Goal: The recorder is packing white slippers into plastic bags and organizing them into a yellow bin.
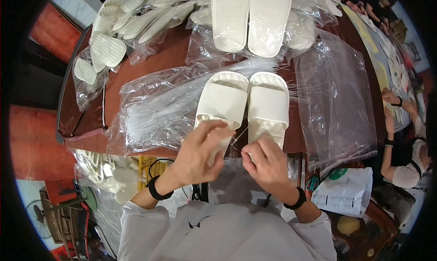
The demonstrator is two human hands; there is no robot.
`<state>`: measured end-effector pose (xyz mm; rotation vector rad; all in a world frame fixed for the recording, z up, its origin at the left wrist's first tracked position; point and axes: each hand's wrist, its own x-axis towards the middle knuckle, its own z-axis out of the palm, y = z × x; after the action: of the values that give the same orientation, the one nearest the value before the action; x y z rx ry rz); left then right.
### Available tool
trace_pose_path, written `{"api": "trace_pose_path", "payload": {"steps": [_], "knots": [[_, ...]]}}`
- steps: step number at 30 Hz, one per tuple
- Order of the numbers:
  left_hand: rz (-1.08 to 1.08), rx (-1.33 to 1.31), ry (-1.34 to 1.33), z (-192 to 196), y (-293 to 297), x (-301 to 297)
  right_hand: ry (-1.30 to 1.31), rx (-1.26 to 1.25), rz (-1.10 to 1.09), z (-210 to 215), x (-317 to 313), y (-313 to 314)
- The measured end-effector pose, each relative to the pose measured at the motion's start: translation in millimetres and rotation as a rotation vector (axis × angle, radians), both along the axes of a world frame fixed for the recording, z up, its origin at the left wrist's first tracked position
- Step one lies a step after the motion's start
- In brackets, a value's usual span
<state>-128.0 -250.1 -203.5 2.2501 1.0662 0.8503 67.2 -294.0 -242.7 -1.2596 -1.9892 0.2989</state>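
Note:
A pair of white slide slippers, the left slipper (221, 99) and the right slipper (269, 97), lies side by side at the table's near edge, heels toward me. Between their heels a thin clear plastic tie (236, 141) shows. My right hand (266, 163) pinches one end of it, by the right slipper's heel. Over the left slipper's heel is my left hand (200, 149), slightly blurred, with thumb and fingers apart. Its fingertips come close to the tie, but I see nothing held in them. Both hands partly hide the heels.
A bundle of clear plastic ties (154, 117) lies on its bag to the left. Flat clear bags (337, 102) hang over the edge at right. Bagged white slippers (230, 20) pile along the far side of the brown table (168, 45). Co-workers' hands (390, 97) show at far right.

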Motion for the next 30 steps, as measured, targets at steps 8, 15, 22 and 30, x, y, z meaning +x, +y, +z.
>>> {"api": "trace_pose_path", "payload": {"steps": [8,15,22,30], "knots": [[-0.215,0.078,0.275,-13,-9,14,-0.012,-0.023,-0.018,4,-8,-7],[-0.187,0.016,0.163,-18,-7,8,0.189,-0.135,-0.161,-2,12,-10],[-0.109,-0.121,0.08,-11,-7,4,0.087,-0.142,-0.26,4,24,7],[-0.254,-0.118,0.098,-13,-5,6,0.108,-0.162,-0.218,-1,23,11]]}}
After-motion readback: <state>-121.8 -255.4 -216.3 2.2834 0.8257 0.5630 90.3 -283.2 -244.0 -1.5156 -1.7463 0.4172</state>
